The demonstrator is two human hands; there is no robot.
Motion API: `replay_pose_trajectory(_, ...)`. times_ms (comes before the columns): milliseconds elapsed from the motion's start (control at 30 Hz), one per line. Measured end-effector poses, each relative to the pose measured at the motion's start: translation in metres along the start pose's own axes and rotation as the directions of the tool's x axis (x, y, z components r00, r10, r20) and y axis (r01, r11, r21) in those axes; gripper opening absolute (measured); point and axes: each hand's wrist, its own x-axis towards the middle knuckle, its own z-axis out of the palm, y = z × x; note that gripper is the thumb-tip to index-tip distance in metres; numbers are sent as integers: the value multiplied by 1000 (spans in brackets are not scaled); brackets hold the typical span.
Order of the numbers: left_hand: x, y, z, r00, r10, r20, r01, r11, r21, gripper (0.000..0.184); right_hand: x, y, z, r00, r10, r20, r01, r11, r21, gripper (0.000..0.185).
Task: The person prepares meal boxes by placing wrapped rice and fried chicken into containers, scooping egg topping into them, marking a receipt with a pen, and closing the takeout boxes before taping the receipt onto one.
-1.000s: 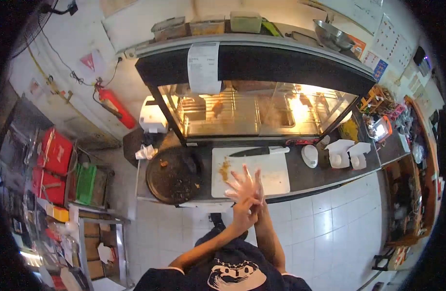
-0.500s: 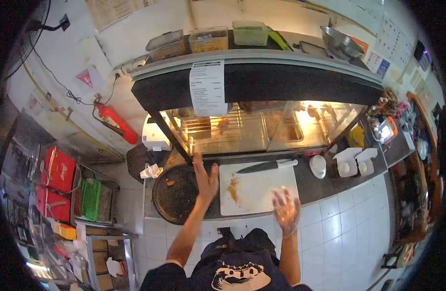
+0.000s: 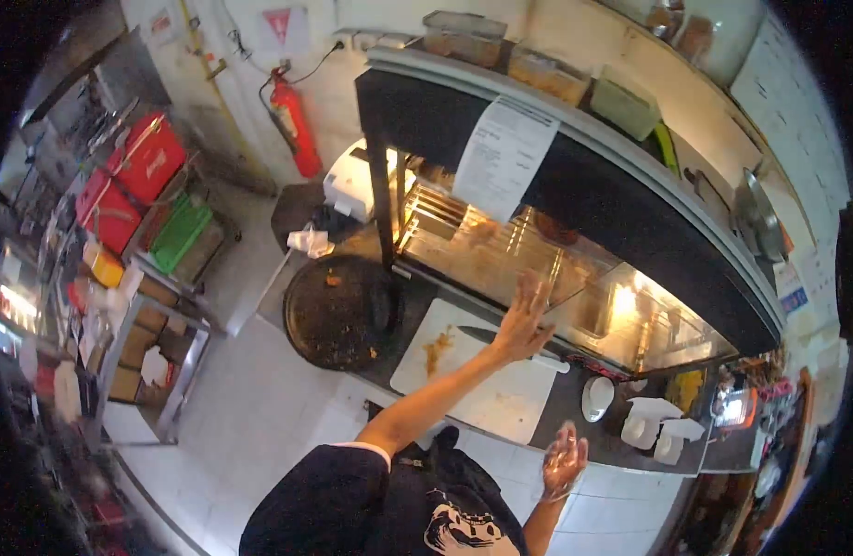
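The left hand (image 3: 522,322) is up by the lit glass case (image 3: 593,236), its grip loose and spread wide; I can't tell if it touches. The case stands on the worktop (image 3: 604,441), behind the white board (image 3: 512,408) and knife (image 3: 476,333). The right hand (image 3: 563,461), in a clear glove (image 3: 554,495), has a loose grip too.

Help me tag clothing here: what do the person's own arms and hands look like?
A short black sleeve with a pale edge covers the upper left arm; the left forearm and left hand are bare. The right hand wears a loose, clear plastic glove.
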Motion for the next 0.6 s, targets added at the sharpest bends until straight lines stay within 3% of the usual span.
replay_pose_trajectory(33, -10, 5, -7, 973, 89, 213, -78, 995, -60, 67, 7, -4, 24, 1000, -8, -19, 7, 999, -44, 49)
replay_pose_trajectory(67, -19, 4, -15, 976, 72, 205, -62, 996, -57, 67, 14, -5, 40, 999, -19, -35, 16, 996, -83, 48)
replay_pose_trajectory(133, -40, -2, -36, 985, -82, 149, 118, 959, -257, 53, 26, -13, 54, 1000, -11, 10, 13, 982, -187, 47)
replay_pose_trajectory(167, -54, -5, -44, 975, -221, 1, 216, 953, -213, 40, 30, -16, 57, 998, -7, 62, 24, 961, -277, 45)
replay_pose_trajectory(233, -74, -3, -84, 856, -505, 111, 510, 791, -337, 31, 42, -11, 47, 999, 13, 49, 2, 953, -304, 43)
replay_pose_trajectory(267, -94, -18, -90, 856, -514, 57, 508, 817, -274, 27, 46, -7, 44, 999, 34, 39, -19, 942, -334, 42)
replay_pose_trajectory(300, -115, -32, -93, 856, -516, 1, 505, 837, -211, 23, 41, 17, 66, 998, 22, -53, -32, 982, -185, 40)
replay_pose_trajectory(333, -129, -34, -102, 854, -520, 9, 510, 833, -215, 23, 45, 24, 50, 998, 17, -62, -28, 982, -185, 40)
replay_pose_trajectory(400, -152, -37, -119, 804, -589, -78, 561, 795, -230, 20, 67, 43, 9, 979, 188, 80, -148, 921, -361, 41)
replay_pose_trajectory(433, -166, -44, -124, 803, -591, -72, 563, 793, -233, 20, 70, 56, 6, 980, 184, 75, -145, 921, -361, 41)
replay_pose_trajectory(500, -196, -60, -131, 723, -685, -84, 621, 699, -355, 20, 73, 96, 15, 934, 355, 36, -297, 831, -471, 42)
replay_pose_trajectory(533, -204, -61, -141, 722, -688, -76, 624, 694, -359, 20, 70, 114, 29, 937, 349, 30, -295, 831, -471, 42)
replay_pose_trajectory(600, -218, -63, -161, 627, -777, -56, 704, 596, -387, 19, 67, 140, 61, 936, 344, 75, -210, 718, -663, 44)
